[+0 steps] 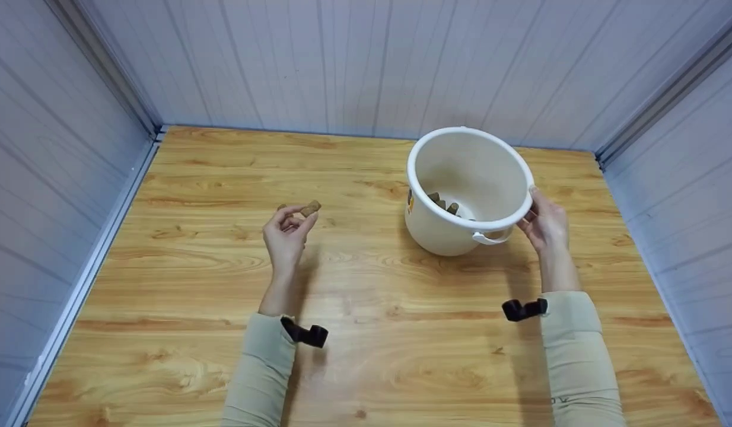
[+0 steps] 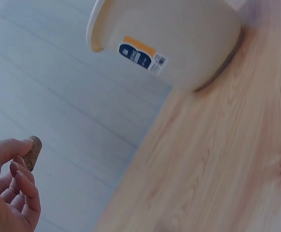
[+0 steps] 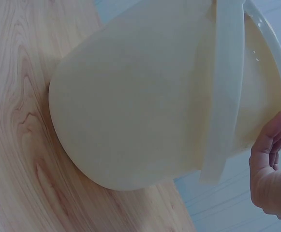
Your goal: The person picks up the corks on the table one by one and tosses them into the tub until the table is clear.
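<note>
My left hand [image 1: 286, 237] pinches a brown cork [image 1: 310, 208] between thumb and fingers, above the wooden surface. A second brown piece [image 1: 281, 207] peeks out beyond the knuckles, mostly hidden by the fingers. In the left wrist view the thumb and a finger hold the cork [image 2: 32, 153] by its sides. To the right stands a white bucket [image 1: 446, 237], its opening facing up toward the head camera. Several corks [image 1: 453, 208] lie at its bottom, partly hidden by the near wall. My right hand [image 1: 547, 225] grips the bucket's rim on the right side, fingers curled around it.
The bucket's white handle [image 3: 225, 92] hangs down along its near side. An orange and blue label [image 2: 141, 54] is on the bucket's left wall. Pale panelled walls [image 1: 354, 71] enclose the wooden surface [image 1: 372, 356] at the back and both sides.
</note>
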A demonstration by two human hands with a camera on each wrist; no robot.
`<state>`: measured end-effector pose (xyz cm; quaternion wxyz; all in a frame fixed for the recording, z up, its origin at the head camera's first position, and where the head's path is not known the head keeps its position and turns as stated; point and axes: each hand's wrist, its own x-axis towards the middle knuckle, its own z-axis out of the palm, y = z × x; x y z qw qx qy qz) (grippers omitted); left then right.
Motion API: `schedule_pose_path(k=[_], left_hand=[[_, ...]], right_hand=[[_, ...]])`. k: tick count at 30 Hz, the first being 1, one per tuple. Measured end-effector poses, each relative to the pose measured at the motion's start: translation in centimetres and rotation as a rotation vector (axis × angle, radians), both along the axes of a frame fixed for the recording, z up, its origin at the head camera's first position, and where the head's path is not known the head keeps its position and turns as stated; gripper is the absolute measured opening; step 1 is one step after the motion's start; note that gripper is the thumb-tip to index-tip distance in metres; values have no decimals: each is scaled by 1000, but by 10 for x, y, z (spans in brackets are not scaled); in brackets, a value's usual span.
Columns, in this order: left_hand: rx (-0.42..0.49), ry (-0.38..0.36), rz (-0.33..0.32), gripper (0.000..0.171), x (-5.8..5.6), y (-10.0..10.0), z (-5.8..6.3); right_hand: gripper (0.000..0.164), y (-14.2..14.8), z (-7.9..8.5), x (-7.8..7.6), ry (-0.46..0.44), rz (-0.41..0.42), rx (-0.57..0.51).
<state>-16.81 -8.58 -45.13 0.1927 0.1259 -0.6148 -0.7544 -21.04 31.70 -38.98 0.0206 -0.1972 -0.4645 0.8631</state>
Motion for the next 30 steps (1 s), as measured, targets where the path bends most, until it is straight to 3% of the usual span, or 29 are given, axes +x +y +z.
schedule_pose_path(k=[7, 24, 30], left_hand=[[-31, 15, -73, 24, 11, 18, 29], [-65, 71, -180, 24, 12, 56, 64], [-94, 132, -232, 25, 7, 70, 72]], right_hand=[[13, 0, 0, 1, -1, -1, -8], [15, -3, -2, 0, -14, -6, 3], [17, -3, -3, 0, -10, 3, 5]])
